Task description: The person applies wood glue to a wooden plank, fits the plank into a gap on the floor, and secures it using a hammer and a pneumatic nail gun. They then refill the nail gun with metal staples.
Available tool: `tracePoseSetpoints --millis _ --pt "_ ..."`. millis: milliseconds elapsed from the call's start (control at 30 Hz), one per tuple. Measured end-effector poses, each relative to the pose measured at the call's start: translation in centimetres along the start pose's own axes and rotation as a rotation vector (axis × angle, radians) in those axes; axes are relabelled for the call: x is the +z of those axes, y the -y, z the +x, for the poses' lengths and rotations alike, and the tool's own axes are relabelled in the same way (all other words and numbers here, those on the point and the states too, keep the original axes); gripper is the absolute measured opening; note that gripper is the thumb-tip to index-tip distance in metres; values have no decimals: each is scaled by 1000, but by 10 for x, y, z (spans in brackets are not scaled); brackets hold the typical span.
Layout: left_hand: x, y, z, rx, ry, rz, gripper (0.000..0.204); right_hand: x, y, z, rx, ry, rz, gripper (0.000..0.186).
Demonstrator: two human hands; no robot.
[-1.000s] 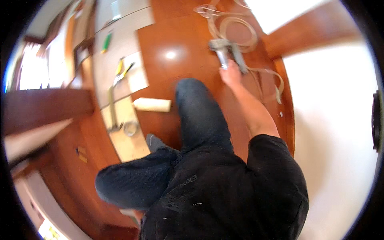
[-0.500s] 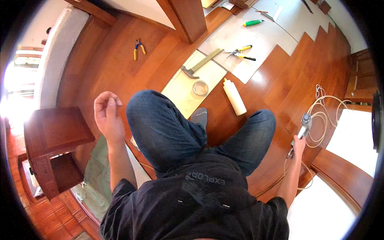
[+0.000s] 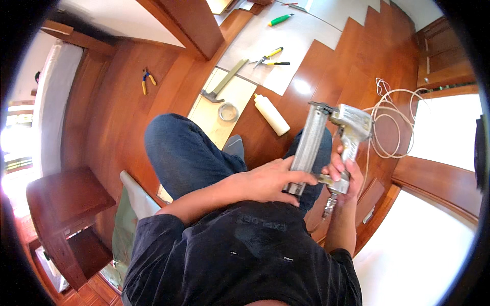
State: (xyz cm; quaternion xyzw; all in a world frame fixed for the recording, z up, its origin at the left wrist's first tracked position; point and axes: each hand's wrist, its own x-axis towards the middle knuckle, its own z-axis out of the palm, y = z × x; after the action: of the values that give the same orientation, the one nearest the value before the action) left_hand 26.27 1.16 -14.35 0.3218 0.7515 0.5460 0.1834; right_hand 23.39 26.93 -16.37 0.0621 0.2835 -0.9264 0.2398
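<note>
A silver pneumatic nail gun point(image 3: 356, 122) is held up over my right knee. My right hand point(image 3: 348, 176) wraps round its handle, just above the metal air fitting at the handle's end. At the lower end of the long magazine, my left hand point(image 3: 273, 179) is closed on it with thumb and fingers. Beyond my knees, a cream squeeze bottle point(image 3: 272, 115) lies on the wood floor. A small round clear dish point(image 3: 227, 111) and a claw hammer point(image 3: 224, 82) rest on a pale board point(image 3: 244, 95).
Yellow-and-black pliers point(image 3: 269, 59) and a green-handled tool point(image 3: 280, 20) lie on grey underlay point(image 3: 245, 48). Blue-and-yellow pliers point(image 3: 148, 80) are on the floor at left. A pale hose point(image 3: 390, 115) coils at right. A wooden cabinet point(image 3: 69, 196) stands at left.
My right hand has brought the nail gun from the far right to in front of my body. My left hand has come across from the left and taken hold of its magazine.
</note>
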Motion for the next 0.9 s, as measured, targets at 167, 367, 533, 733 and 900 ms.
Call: tracePoseSetpoints --millis 167,367,533,733,900 --pt "-17 -3 -5 -25 -72 -76 53 13 -12 20 -19 29 73 37" --pt "10 9 -23 6 -306 -279 40 17 -15 33 -124 52 57 35" --pt "-11 19 -41 -24 -81 -451 29 11 3 39 -327 8 -122 31" --pt "-17 41 -9 -306 -627 -769 52 28 7 35 -396 47 -261 36" --pt "-42 37 43 -261 -808 -1170 55 65 -14 32 -302 58 -420 36"
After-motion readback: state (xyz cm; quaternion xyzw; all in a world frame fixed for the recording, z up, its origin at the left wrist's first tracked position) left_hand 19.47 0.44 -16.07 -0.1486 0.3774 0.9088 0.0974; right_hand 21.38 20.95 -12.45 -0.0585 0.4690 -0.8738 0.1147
